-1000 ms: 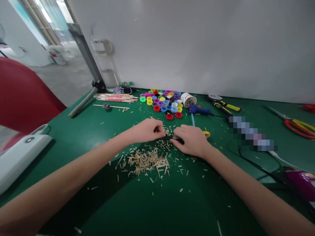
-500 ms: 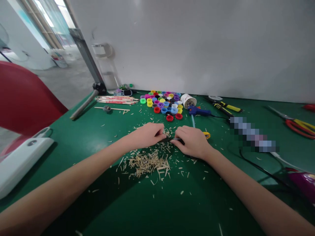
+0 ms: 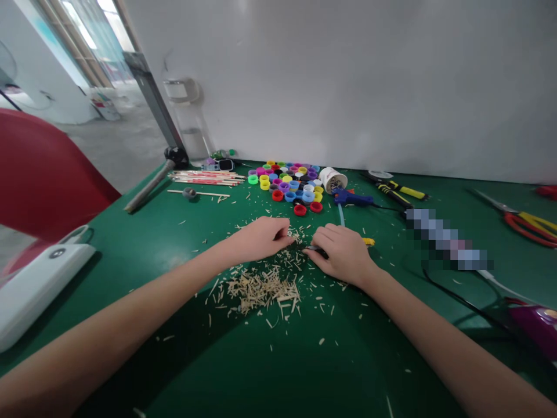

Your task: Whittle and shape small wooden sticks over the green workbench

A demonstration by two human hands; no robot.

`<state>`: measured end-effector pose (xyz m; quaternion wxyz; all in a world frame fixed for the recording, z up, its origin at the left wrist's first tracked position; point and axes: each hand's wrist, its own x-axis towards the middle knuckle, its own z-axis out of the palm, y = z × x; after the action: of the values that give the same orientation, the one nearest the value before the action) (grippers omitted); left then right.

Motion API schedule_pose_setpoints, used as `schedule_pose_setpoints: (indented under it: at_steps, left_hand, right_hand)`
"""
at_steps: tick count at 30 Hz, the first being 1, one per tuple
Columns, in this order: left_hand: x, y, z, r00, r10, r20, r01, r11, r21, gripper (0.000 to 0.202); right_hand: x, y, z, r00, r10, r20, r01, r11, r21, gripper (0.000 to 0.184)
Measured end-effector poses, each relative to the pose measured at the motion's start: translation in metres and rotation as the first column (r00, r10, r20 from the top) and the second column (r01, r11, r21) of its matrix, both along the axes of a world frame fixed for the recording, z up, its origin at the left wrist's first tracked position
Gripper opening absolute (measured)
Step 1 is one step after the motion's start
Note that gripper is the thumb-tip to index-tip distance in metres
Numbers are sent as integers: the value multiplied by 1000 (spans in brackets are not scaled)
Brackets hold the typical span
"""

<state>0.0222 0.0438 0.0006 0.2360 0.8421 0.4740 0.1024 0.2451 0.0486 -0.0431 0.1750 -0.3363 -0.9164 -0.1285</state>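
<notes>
My right hand (image 3: 343,249) is closed around a utility knife, its yellow end (image 3: 368,241) showing behind the knuckles and its grey front part by the thumb. Opposite it, my left hand (image 3: 261,239) is pinched, with thumb and fingertips together; whatever sits between them is too small to make out. A narrow gap separates the two hands just above the green table (image 3: 243,371). Below and between them lies a heap of pale wood slivers (image 3: 261,288), with more bits scattered around.
Coloured bottle caps (image 3: 285,183) cluster behind the hands, beside a tipped white cup (image 3: 333,179) and a blue glue gun (image 3: 352,198). Wrapped sticks (image 3: 206,177) and a hammer (image 3: 150,186) lie left. Pliers (image 3: 394,188) and scissors (image 3: 522,220) are right; a white device (image 3: 43,290) sits left.
My right hand has shifted slightly to the right, away from the left hand, and the knife's yellow end has moved right with it. My left hand stays almost where it was.
</notes>
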Motion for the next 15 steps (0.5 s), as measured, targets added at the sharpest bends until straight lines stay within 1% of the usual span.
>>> schedule_pose_setpoints:
  at_steps: [9, 11, 15]
  left_hand:
    - [6, -3, 3, 999, -39, -13, 39, 999, 9, 25]
    - [5, -3, 3, 1000, -23, -21, 24, 1000, 13, 26]
    - [1, -1, 2, 1000, -1, -20, 1, 1000, 24, 27]
  right_hand:
    - [-3, 4, 6, 999, 20, 29, -16, 992, -123, 27]
    - [-2, 3, 5, 1000, 19, 15, -18, 995, -99, 27]
    - [0, 1, 0, 1000, 10, -29, -10, 1000, 1, 28]
